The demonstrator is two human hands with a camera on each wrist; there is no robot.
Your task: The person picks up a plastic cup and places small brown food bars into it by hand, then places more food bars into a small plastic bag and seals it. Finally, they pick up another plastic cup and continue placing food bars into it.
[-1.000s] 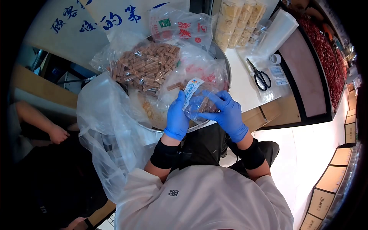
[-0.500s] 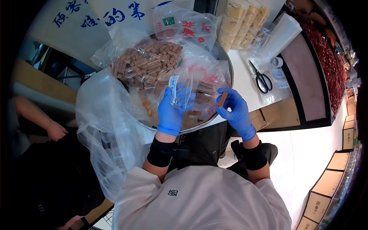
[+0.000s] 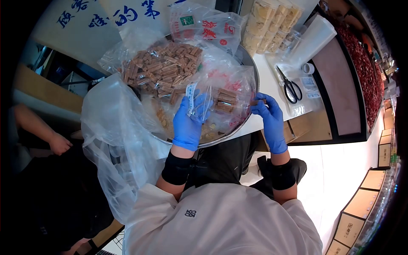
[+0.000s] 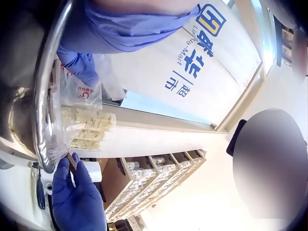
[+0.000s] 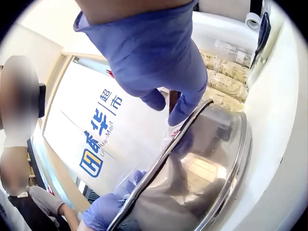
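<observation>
In the head view my gloved left hand (image 3: 189, 123) holds a clear plastic bag (image 3: 243, 85) by its labelled end, with fingers showing through the film. Several brown sticks (image 3: 225, 101) lie side by side in or beneath that film. To the right, my gloved right hand (image 3: 272, 121) pinches a single brown stick (image 3: 257, 102) at the basin's right rim. The right wrist view shows this stick (image 5: 172, 101) between thumb and fingers. Under both hands is a round metal basin (image 3: 243, 126), where a large heap of brown sticks (image 3: 165, 70) sits under clear plastic.
Right of the basin, black-handled scissors (image 3: 292, 89) and a tape roll (image 3: 307, 68) lie on the white table (image 3: 263, 80). Behind stand clear tubs (image 3: 270, 25) of pale pieces and a roll of plastic film (image 3: 312, 38). Loose plastic sheeting (image 3: 119, 144) hangs at left, beside another person's arm (image 3: 40, 127).
My hands have drawn apart: the left moved left with the bag's labelled end, the right moved right with one brown stick. The bag's film now lies flatter over the basin.
</observation>
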